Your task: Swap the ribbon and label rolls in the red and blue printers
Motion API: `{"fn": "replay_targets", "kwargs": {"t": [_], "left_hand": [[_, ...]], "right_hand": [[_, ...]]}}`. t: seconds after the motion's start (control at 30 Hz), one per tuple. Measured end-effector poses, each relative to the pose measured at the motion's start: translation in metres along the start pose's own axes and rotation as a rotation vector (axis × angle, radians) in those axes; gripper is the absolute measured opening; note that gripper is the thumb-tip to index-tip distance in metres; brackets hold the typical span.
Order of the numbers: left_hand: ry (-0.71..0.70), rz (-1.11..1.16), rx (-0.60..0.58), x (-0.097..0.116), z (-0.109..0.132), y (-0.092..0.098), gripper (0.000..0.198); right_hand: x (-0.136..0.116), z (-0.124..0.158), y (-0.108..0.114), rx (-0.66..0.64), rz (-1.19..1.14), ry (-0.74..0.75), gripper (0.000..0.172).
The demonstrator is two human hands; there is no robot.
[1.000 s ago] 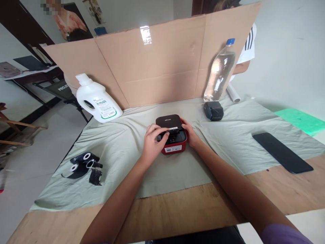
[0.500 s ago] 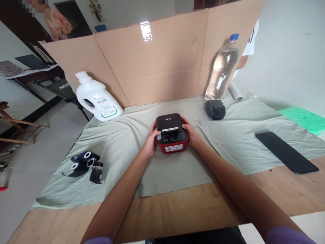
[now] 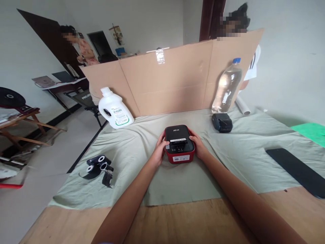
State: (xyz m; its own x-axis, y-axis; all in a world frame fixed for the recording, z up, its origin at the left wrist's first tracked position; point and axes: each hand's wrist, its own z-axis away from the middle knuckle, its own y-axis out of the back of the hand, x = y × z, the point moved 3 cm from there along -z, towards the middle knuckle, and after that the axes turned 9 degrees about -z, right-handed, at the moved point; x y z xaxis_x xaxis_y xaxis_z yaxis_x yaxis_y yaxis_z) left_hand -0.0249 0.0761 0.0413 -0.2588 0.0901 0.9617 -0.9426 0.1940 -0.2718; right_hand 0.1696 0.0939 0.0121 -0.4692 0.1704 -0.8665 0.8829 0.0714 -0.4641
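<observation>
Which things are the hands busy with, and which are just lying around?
In use:
- printer, red with a black lid
- left hand and right hand, holding its two sides

Lying about, apart from the hands:
- white jug
- water bottle
- small black box
- phone
- black rolls

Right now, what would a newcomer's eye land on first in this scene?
The small red and black device at the middle of the grey cloth, clasped at its sides by the left hand and right hand. Behind it stands a wide cardboard screen, with a white jug at its left end and a clear bottle at its right.
</observation>
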Motion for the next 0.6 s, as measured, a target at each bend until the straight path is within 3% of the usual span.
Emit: {"fn": "replay_targets", "kwargs": {"t": [0.17,0.3,0.37,0.5,0.6], "left_hand": [[-0.001,0.002,0.018,0.001,0.001,0.001,0.075],[-0.015,-0.082,0.158,0.003,0.006,0.006,0.057],[-0.006,-0.141,0.217,0.005,0.011,0.008,0.049],[-0.009,-0.140,0.158,0.008,0.018,0.007,0.046],[-0.045,-0.106,0.143,0.009,0.020,0.006,0.042]], "right_hand": [[-0.004,0.001,-0.003,0.012,0.032,0.019,0.054],[-0.017,0.018,-0.003,0.163,0.299,0.087,0.042],[-0.024,0.035,-0.004,0.192,0.438,0.119,0.044],[-0.033,0.068,-0.009,0.006,0.675,0.149,0.058],[-0.033,0.081,-0.012,-0.103,0.867,0.142,0.082]]}}
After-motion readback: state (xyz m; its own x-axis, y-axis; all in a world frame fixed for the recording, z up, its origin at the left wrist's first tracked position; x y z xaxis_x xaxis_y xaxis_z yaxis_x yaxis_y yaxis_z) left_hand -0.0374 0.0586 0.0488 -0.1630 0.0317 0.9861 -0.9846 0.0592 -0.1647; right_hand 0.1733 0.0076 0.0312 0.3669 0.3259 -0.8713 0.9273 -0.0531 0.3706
